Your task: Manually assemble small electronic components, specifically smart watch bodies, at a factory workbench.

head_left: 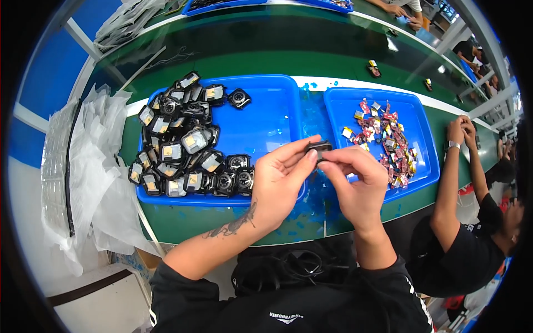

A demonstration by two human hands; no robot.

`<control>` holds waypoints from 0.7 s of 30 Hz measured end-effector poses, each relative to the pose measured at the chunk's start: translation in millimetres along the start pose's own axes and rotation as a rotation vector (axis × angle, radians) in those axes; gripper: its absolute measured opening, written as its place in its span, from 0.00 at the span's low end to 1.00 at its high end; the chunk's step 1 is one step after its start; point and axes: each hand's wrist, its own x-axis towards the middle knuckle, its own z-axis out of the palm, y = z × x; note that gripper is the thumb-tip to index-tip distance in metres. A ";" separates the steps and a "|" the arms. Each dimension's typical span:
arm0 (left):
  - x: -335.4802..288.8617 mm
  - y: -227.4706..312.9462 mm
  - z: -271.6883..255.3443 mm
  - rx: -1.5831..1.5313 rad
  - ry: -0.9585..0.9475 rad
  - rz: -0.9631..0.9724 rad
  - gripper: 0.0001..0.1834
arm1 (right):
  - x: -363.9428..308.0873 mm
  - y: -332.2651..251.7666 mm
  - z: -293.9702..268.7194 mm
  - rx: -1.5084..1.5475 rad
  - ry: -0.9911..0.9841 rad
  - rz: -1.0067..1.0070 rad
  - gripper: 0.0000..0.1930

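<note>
Between my two hands, above the gap separating two blue trays, is a black smartwatch case [318,146]. My left hand [282,176] grips it from the left side, thumb along its near edge. The fingertips of my right hand [358,180] pinch at its near right edge; whether they hold a separate small part is hidden. Left of my hands, a large blue tray [261,91] holds a heap of similar black watch cases [180,144], many with pale squares showing. At the right, a smaller blue tray [425,150] contains a pile of small red, yellow and silver parts [391,141].
Blue scraps [313,213] litter the green table [222,225]. White plastic sheets [102,183] hang at the left. Beyond the trays runs a green belt [250,44] carrying a few loose parts [374,69]. A co-worker's arms [452,177] reach over the table at the right.
</note>
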 end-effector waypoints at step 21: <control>-10.1 -3.9 5.2 0.034 -0.176 0.120 0.19 | 4.2 -12.9 -8.8 0.014 0.012 0.038 0.05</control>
